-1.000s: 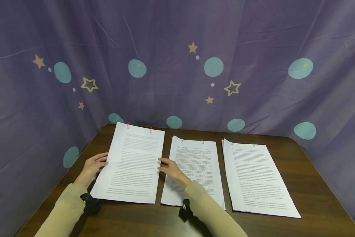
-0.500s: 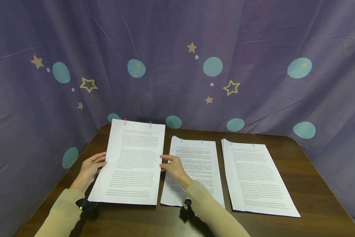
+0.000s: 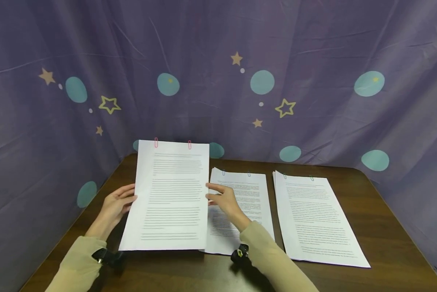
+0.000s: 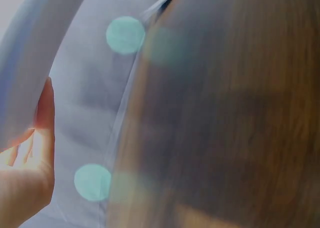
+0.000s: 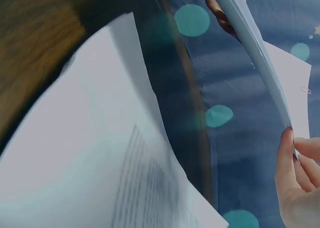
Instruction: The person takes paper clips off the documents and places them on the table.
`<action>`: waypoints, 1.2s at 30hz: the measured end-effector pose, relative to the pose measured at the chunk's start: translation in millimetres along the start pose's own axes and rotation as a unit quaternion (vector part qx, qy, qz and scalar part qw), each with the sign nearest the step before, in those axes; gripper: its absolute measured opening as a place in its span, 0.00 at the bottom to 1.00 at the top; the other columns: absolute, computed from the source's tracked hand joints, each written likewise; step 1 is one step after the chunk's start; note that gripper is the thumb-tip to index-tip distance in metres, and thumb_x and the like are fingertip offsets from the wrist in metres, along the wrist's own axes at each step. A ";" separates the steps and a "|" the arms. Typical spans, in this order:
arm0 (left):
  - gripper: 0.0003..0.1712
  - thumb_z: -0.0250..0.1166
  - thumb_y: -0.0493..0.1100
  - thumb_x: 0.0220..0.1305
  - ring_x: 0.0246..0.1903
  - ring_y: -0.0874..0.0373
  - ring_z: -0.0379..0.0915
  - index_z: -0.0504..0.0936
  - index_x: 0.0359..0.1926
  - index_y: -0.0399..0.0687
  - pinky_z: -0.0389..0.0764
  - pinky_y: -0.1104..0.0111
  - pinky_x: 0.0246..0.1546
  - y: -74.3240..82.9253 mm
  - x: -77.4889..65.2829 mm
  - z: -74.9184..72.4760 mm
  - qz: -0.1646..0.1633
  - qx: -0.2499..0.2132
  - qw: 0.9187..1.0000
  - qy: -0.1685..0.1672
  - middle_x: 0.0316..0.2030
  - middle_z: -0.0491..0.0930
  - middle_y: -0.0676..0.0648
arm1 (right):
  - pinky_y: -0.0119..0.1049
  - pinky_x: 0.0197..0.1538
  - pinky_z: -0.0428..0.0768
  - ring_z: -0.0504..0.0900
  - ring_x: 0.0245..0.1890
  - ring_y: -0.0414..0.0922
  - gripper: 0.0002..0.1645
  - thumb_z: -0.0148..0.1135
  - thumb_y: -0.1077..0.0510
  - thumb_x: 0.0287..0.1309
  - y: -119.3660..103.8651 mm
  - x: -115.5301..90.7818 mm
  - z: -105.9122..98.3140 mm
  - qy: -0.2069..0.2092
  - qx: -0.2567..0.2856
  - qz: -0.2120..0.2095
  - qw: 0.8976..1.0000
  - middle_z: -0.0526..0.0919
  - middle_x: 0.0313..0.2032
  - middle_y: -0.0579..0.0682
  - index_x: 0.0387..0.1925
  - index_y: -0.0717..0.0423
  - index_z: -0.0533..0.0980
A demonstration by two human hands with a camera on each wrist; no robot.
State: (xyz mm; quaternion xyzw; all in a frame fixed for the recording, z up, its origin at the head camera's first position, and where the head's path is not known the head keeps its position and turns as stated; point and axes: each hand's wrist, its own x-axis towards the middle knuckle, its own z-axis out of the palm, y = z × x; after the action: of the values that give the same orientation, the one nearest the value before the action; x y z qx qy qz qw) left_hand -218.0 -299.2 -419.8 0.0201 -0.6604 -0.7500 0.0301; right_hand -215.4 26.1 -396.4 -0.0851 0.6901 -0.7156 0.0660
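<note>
Between the left hand [image 3: 112, 207] and the right hand [image 3: 226, 202], a stack of printed paper [image 3: 171, 198] tilts upward, two pink clips [image 3: 156, 142] on its top edge. Each hand pinches the side edge nearest it. The bottom edge seems clear of the desk [image 3: 160, 271], though the blurred wrist views make that hard to judge. Beneath the right hand lies a middle stack [image 3: 253, 202], partly hidden; farther right of that hand lies another stack [image 3: 320, 219]. Beyond both hands hangs a purple curtain [image 3: 211, 52].

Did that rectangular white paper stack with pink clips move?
Yes: the stack rose and shifted right, now covering part of a round teal dot on the purple cloth curtain.
</note>
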 end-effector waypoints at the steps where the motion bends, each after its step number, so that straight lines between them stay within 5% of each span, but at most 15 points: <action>1: 0.19 0.63 0.29 0.50 0.25 0.66 0.77 0.79 0.36 0.61 0.76 0.76 0.21 0.0 -0.9 3.3 -0.001 0.002 1.000 -0.005 0.31 0.80 0.59 | 0.43 0.39 0.78 0.79 0.37 0.51 0.22 0.55 0.70 0.52 0.0 -0.5 -3.7 0.001 -0.002 0.000 1.000 0.70 0.53 0.63 0.51 0.69 0.70; 11: 0.17 0.58 0.28 0.55 0.28 0.64 0.75 0.76 0.39 0.55 0.78 0.74 0.25 1.1 -9.1 41.4 -0.019 -0.002 0.999 -0.041 0.32 0.78 0.56 | 0.39 0.35 0.80 0.80 0.38 0.48 0.20 0.58 0.67 0.51 21.4 3.5 -41.7 0.040 -0.019 -0.003 0.999 0.73 0.51 0.59 0.49 0.64 0.73; 23: 0.18 0.56 0.28 0.56 0.29 0.63 0.75 0.69 0.49 0.40 0.79 0.70 0.26 -12.5 -8.0 82.0 -0.039 0.007 0.997 -0.071 0.33 0.77 0.54 | 0.40 0.35 0.79 0.80 0.38 0.48 0.19 0.60 0.67 0.49 20.9 -11.7 -81.5 0.087 -0.033 0.009 0.996 0.74 0.50 0.57 0.47 0.62 0.75; 36: 0.21 0.56 0.26 0.54 0.25 0.63 0.73 0.65 0.50 0.30 0.77 0.72 0.21 -26.8 -7.0 125.5 -0.045 0.038 0.995 -0.079 0.30 0.75 0.54 | 0.39 0.38 0.79 0.75 0.46 0.50 0.21 0.58 0.65 0.52 20.1 -34.7 -122.9 0.094 -0.071 0.011 0.993 0.72 0.52 0.57 0.50 0.63 0.72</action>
State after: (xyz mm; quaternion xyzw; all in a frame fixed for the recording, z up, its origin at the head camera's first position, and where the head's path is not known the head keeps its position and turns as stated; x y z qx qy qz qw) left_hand -220.4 -171.2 -430.5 -0.0082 -0.6872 -0.7242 -0.0564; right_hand -208.2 152.7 -421.6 -0.0144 0.7432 -0.6689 0.0022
